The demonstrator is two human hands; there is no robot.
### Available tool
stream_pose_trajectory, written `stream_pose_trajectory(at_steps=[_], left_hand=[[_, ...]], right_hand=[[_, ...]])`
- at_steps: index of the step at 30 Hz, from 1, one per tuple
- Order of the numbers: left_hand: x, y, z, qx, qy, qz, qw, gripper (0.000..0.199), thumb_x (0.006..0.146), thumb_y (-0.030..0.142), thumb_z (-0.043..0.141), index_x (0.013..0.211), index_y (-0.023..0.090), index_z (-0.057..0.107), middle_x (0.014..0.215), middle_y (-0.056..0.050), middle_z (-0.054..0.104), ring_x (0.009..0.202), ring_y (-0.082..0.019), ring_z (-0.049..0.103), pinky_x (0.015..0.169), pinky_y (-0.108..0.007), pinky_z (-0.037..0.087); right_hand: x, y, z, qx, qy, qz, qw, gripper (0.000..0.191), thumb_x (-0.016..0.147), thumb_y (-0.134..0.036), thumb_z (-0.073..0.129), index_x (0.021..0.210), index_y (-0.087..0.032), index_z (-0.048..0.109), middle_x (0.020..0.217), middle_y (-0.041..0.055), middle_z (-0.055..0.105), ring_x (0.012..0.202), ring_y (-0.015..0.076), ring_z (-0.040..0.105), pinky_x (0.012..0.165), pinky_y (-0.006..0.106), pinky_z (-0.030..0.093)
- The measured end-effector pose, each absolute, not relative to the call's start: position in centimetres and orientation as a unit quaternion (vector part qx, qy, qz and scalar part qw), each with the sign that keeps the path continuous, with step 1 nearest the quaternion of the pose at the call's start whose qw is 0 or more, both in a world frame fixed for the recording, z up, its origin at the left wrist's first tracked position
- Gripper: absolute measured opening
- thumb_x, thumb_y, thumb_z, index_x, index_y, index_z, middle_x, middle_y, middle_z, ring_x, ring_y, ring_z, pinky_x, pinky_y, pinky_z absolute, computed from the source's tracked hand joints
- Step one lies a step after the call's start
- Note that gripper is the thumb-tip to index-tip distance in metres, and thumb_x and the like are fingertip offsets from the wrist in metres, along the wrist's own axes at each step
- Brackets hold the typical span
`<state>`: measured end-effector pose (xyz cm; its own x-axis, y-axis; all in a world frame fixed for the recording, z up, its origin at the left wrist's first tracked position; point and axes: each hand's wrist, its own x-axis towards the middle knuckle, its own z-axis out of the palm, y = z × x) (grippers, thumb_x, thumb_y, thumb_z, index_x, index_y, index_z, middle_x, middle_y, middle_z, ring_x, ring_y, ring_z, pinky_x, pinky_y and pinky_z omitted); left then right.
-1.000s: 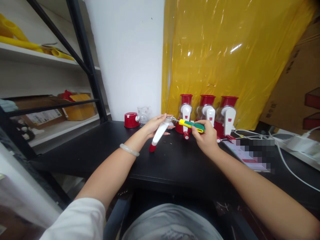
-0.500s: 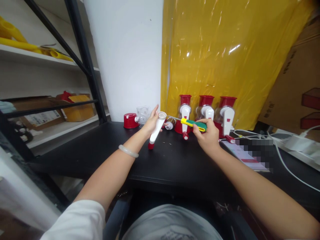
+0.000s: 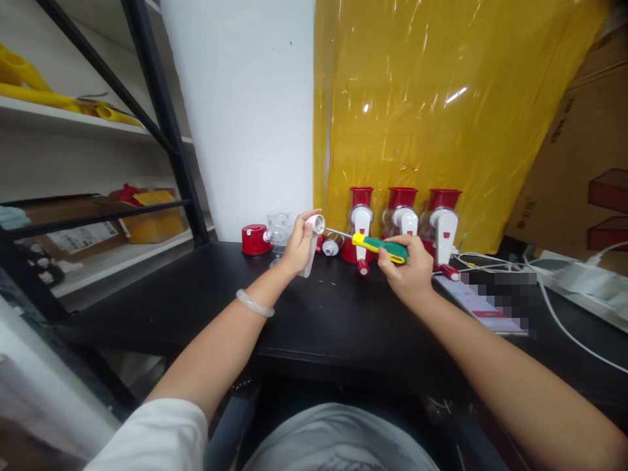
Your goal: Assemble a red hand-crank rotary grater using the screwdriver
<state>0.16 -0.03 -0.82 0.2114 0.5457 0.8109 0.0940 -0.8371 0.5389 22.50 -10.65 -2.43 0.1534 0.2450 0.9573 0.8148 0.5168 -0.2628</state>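
Observation:
My left hand [image 3: 297, 247] is closed around a white crank handle [image 3: 309, 260], its round hollow end turned up and toward the right. In my right hand [image 3: 411, 267] is a screwdriver [image 3: 387, 249] with a green and yellow grip. Its metal shaft points left, and the tip is at the round end of the handle; whether it sits inside a screw is too small to tell. Just behind the handle lies a metal grater drum [image 3: 333, 243]. A red base [image 3: 256, 240] and a clear plastic housing [image 3: 279, 226] stand behind my left hand.
Several red and white rotary graters [image 3: 444, 229] stand along the back by the yellow plastic sheet [image 3: 392, 98]. A phone or tablet [image 3: 478, 304], white cables and a power strip [image 3: 596, 278] lie at the right. Black-framed shelving [image 3: 161, 124] rises at the left.
My left hand has tilted the crank handle so its round end faces the screwdriver, and its red knob is out of sight. The screwdriver tip has come to the handle's opening.

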Motion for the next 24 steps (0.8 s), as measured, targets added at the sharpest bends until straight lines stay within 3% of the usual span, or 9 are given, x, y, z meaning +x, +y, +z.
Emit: stream_pose_trajectory(at_steps=[2, 5, 10, 24], left_hand=[[-0.1, 0.4, -0.8, 0.781, 0.206, 0.576, 0.126, 0.042, 0.101, 0.043, 0.038, 0.136, 0.02, 0.045, 0.136, -0.013, 0.052, 0.13, -0.024, 0.048, 0.113, -0.041, 0.036], [-0.5, 1.1, -0.9, 0.815, 0.209, 0.537, 0.063, 0.048, 0.098, 0.035, 0.049, 0.141, 0.017, 0.039, 0.135, -0.017, 0.049, 0.125, -0.027, 0.05, 0.109, -0.046, 0.04], [-0.8, 1.2, -0.7, 0.84, 0.184, 0.51, -0.02, 0.048, 0.093, 0.023, 0.056, 0.139, 0.019, 0.042, 0.127, -0.015, 0.05, 0.123, -0.026, 0.051, 0.107, -0.048, 0.043], [-0.5, 0.8, -0.8, 0.838, 0.122, 0.532, -0.007, 0.048, 0.084, 0.006, 0.058, 0.127, 0.019, 0.044, 0.132, -0.016, 0.055, 0.128, -0.026, 0.053, 0.103, -0.048, 0.049]], right_hand=[[22.6, -10.5, -2.5, -0.435, -0.607, -0.229, 0.624, 0.02, 0.079, -0.041, 0.062, 0.088, -0.024, 0.059, 0.076, 0.0024, 0.067, 0.063, 0.0191, 0.062, 0.059, 0.034, 0.051], [22.9, -10.2, -2.4, -0.439, -0.594, -0.226, 0.635, 0.018, 0.078, -0.038, 0.064, 0.086, -0.023, 0.059, 0.075, 0.0018, 0.066, 0.063, 0.0187, 0.062, 0.059, 0.033, 0.05], [23.8, -10.0, -1.8, -0.441, -0.564, -0.223, 0.661, 0.014, 0.078, -0.035, 0.063, 0.082, -0.022, 0.058, 0.072, 0.001, 0.064, 0.064, 0.0187, 0.061, 0.061, 0.033, 0.05], [23.9, -10.5, -1.2, -0.441, -0.58, -0.22, 0.649, 0.013, 0.079, -0.035, 0.059, 0.076, -0.024, 0.056, 0.068, 0.0008, 0.063, 0.06, 0.0189, 0.059, 0.058, 0.034, 0.049]])
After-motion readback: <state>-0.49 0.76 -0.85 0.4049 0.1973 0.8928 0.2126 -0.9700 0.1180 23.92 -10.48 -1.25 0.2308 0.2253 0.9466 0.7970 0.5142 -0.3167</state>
